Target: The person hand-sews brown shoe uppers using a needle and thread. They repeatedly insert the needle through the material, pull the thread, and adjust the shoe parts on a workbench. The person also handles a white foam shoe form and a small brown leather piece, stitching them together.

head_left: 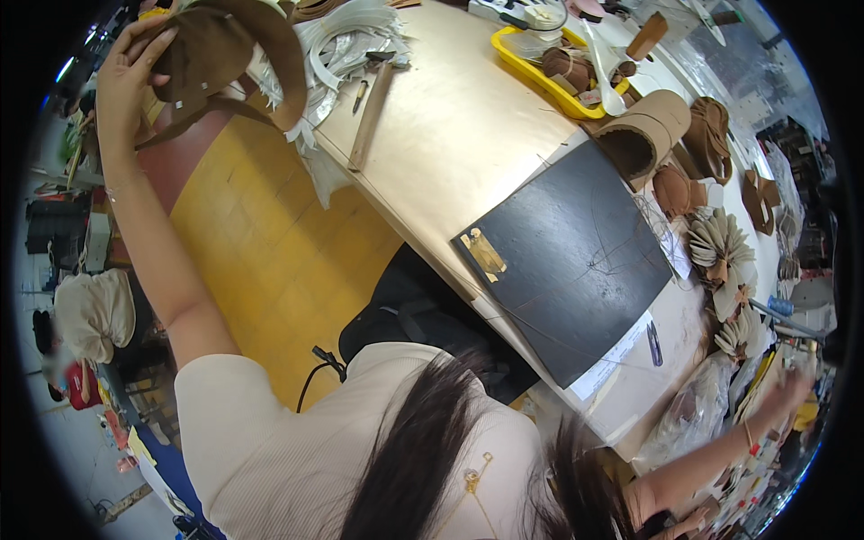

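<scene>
At the upper left, my left hand (135,67) is raised with its fingers closed on a curved brown leather-like piece (211,54). A wide loop of the same brown material hangs beside and below it, over the floor and next to the table's far end. Far off at the lower right, my right hand (794,391) is stretched out, smeared by motion. It is closest to flat tan and yellow pieces (765,387) and a clear plastic bag (693,405). Whether it holds anything does not show.
The table (432,99) carries a wooden-handled hammer (371,117), white curved strips (346,45), a yellow tray (531,76), a black board (576,261) and dark snips (654,344). Rolled brown pieces (643,135) and fanned bundles (720,243) line the right. A black chair (405,297) stands beside the table.
</scene>
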